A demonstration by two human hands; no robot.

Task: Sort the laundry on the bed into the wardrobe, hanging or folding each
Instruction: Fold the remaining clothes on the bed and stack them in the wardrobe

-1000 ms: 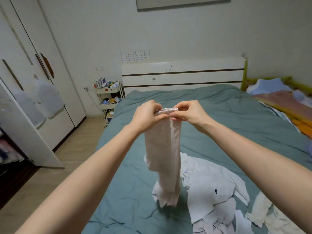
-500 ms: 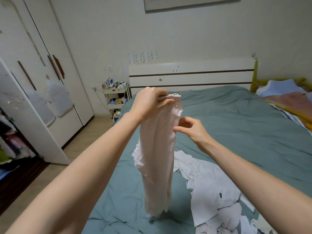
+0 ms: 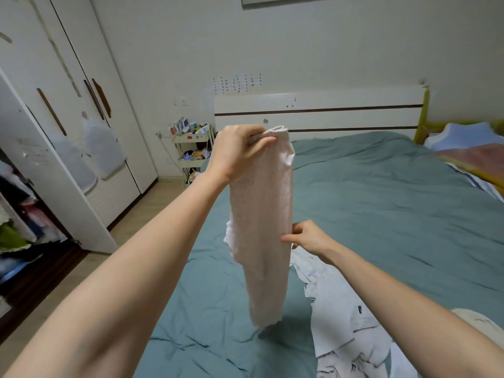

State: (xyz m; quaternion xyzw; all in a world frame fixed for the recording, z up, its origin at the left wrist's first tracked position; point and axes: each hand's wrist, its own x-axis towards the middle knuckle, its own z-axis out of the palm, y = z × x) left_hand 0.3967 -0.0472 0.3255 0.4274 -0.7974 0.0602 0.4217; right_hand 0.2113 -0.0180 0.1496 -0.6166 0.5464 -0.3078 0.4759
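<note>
Bed [image 3: 381,203] (white laundry [image 3: 346,317]), open wardrobe [image 3: 54,170]

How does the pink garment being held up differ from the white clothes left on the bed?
The pink garment hangs in the air, while the white clothes lie on the bed. The pink garment hangs long, narrow and doubled over; the white clothes sprawl crumpled. The left hand grips the pink garment's top and the right hand pinches its edge; no hand holds the white clothes. Both are pale fabric.

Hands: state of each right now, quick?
Left hand: closed, grip on the waistband of the pink pants, held up over the bed.
Right hand: pinching the pants' side edge, midway down.
</note>
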